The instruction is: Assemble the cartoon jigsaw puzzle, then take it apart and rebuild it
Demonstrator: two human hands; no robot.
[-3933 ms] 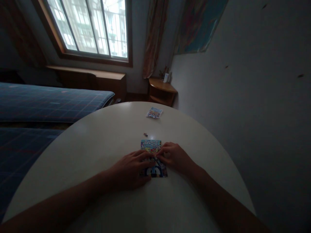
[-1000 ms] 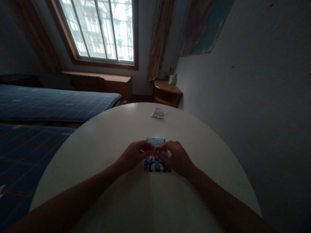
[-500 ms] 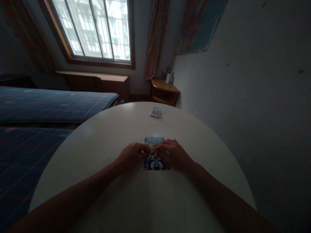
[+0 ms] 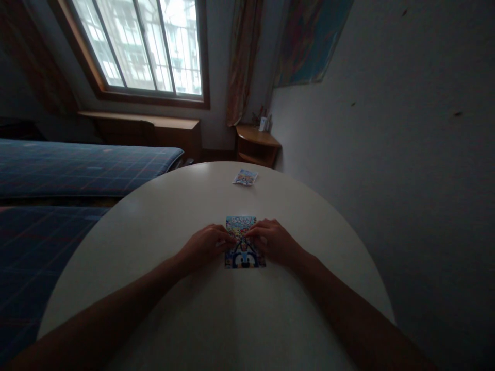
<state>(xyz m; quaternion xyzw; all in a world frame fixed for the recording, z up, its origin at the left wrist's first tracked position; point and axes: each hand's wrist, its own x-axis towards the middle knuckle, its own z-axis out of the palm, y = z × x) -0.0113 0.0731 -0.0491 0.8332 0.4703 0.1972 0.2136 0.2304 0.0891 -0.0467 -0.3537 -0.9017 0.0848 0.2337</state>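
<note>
A colourful booklet or card [image 4: 245,260] with a blue cartoon dog's face near its lower edge lies flat on the white round table [image 4: 154,226]. My left hand [image 4: 204,245] reaches over its left side, thumb and fingertips pinched together. From the right, my right hand [image 4: 275,241] covers part of the print, its fingers likewise closed in a pinch. Both sets of fingertips are close together above the middle of the cover. Thin dark lines show between them, but I cannot tell whether these are print or a small held thing.
Farther back on the table lies a second printed card or packet [image 4: 245,178]. A blue plaid mattress [image 4: 96,165] is to the left. Beyond the table stand a wooden corner shelf [image 4: 257,135] and a long wooden desk [image 4: 170,123] under the window. A pale wall [image 4: 379,170] runs along the right.
The whole view has shifted slightly, so things sit a little farther left. My fingertips are slightly wider apart over the cover, and both hands remain pinched.
</note>
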